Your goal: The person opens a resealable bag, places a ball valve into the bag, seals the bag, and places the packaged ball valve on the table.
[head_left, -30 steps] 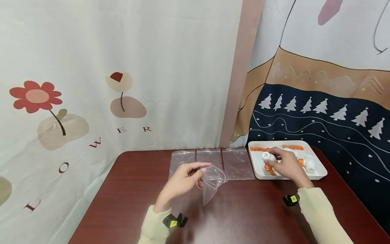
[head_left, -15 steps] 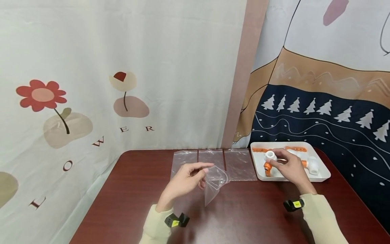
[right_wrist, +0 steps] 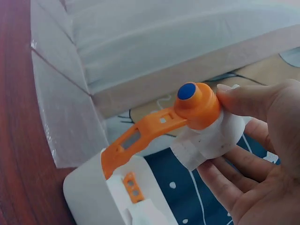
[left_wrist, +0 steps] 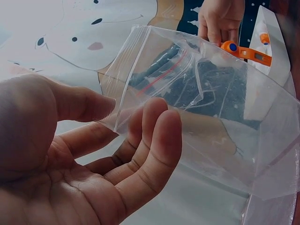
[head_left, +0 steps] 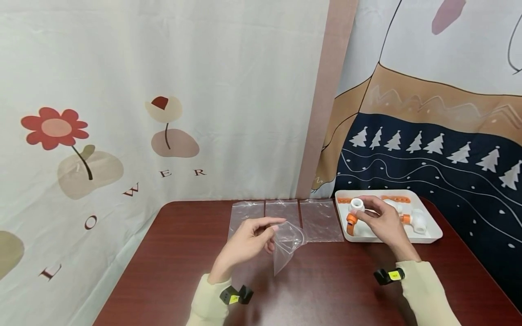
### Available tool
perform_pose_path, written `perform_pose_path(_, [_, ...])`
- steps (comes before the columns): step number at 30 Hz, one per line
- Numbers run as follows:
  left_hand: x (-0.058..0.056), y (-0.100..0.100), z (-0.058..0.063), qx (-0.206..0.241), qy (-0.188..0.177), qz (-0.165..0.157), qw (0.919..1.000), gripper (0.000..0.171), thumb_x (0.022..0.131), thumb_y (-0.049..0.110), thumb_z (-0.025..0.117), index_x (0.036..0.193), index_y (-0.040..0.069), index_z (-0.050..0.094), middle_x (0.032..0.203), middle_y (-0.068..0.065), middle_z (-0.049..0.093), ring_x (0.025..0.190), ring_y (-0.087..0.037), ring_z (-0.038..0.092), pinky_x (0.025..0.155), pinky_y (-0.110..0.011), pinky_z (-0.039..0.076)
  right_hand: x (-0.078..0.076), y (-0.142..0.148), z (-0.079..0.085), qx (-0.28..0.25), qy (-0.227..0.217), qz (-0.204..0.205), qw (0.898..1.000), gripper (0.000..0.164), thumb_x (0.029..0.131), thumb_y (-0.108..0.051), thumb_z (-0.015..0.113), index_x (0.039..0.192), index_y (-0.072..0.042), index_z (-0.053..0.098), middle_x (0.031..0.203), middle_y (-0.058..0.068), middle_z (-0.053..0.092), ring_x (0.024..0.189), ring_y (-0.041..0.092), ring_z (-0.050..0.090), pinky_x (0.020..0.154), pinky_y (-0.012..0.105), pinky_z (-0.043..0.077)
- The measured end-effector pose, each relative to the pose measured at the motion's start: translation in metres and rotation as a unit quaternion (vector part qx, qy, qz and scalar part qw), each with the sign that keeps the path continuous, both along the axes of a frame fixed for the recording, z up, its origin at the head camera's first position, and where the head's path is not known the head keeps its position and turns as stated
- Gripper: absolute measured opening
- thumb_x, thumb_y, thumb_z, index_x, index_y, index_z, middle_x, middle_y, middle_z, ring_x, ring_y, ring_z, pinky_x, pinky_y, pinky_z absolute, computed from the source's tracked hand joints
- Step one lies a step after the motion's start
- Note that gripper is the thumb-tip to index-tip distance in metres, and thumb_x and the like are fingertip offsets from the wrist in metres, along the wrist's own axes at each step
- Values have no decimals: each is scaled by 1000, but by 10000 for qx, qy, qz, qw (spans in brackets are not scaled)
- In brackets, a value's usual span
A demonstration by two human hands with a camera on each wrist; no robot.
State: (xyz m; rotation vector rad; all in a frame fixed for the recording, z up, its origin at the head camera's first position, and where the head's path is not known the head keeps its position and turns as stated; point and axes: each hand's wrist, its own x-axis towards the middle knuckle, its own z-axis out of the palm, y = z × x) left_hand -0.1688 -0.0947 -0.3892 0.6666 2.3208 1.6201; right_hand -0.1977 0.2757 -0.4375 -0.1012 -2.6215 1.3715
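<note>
In the head view my left hand (head_left: pixel 244 240) pinches a clear zip-lock bag (head_left: pixel 288 237) by its zip edge, and the bag's mouth gapes towards the right. The left wrist view shows the thumb and index finger on the zip strip of the bag (left_wrist: pixel 206 93), with the other fingers loosely bent beside it. My right hand (head_left: pixel 385 222) grips a white ball valve (head_left: pixel 356 205) above the left part of the white tray (head_left: pixel 424 237). In the right wrist view the valve's orange lever handle (right_wrist: pixel 145 131) with a blue cap points away from the fingers.
More white valves (head_left: pixel 418 222) with orange handles (head_left: pixel 395 199) lie in the tray. Three flat clear bags (head_left: pixel 321 219) lie side by side along the far edge of the dark red table (head_left: pixel 195 253). Printed curtains (head_left: pixel 244 113) stand right behind the table.
My right hand has lifted the ball valve from among the others and shifted it slightly left, its orange handle now hanging down. The left hand and bag stay almost still.
</note>
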Motion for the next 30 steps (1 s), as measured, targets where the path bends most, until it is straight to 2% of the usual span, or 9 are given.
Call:
perform_pose_path(8, [0,0,-1,51,1,-65,10000,33,105,11,55,136,8,66,83,-17,68,69,-15,68,67,-35,64,7,-10,13,-357,-128,15,9993,67,91,-53,74,142,-14,57,141,18,62,131,40,58,107,56,50])
perform_pose_path(10, [-1,0,-2,72,-1,-79,9999,33,105,11,55,136,7,66,83,-18,67,69,-14,68,67,-35,64,10,-14,17,-455,-143,74,9988,68,91,-54,74,143,-14,56,141,19,62,132,40,57,106,57,49])
perform_pose_path(13, [-1,1,-2,80,9,-95,9999,33,105,11,55,136,6,66,84,-21,67,68,-13,67,67,-37,64,12,-20,23,-619,-91,183,9979,65,92,-51,74,143,-15,57,140,16,64,130,34,58,103,46,51])
perform_pose_path(16, [-1,1,-3,102,-3,-112,9999,33,105,11,55,136,5,65,84,-22,67,69,-14,67,67,-37,64,15,-26,28,-761,69,260,9967,60,92,-47,74,141,-17,58,135,10,67,122,16,62,97,25,51])
perform_pose_path(19, [-2,1,-3,117,-14,-124,9999,33,105,10,55,136,4,65,84,-23,67,69,-14,67,68,-36,64,18,-32,32,-993,296,386,9939,55,93,-40,76,139,-14,60,126,-3,70,111,-1,63,89,12,52])
perform_pose_path(21, [-1,1,-3,111,-19,-117,9999,34,105,9,54,137,4,64,84,-21,67,69,-14,67,67,-35,64,20,-36,34,-1181,425,478,9909,53,94,-35,76,139,-12,59,120,-13,69,106,-8,63,87,9,52])
perform_pose_path(24, [-1,2,-2,106,-30,-92,9999,34,105,8,54,137,5,64,83,-16,67,69,-14,68,67,-33,64,23,-41,37,-1468,523,596,9860,52,94,-30,76,139,-9,58,115,-22,66,106,-10,62,88,9,53])
perform_pose_path(27, [-1,2,-2,74,-6,-94,9999,34,105,7,54,137,5,64,83,-16,67,70,-15,68,67,-32,64,26,-46,40,-1727,531,631,9815,52,95,-28,76,139,-8,57,117,-23,65,109,-9,63,90,9,53])
perform_pose_path(30, [-2,2,-3,45,21,-128,9999,34,105,9,55,137,5,64,85,-21,67,71,-15,68,68,-31,64,28,-51,43,-1888,554,585,9787,52,95,-27,75,139,-7,57,117,-22,65,109,-9,63,91,9,53])
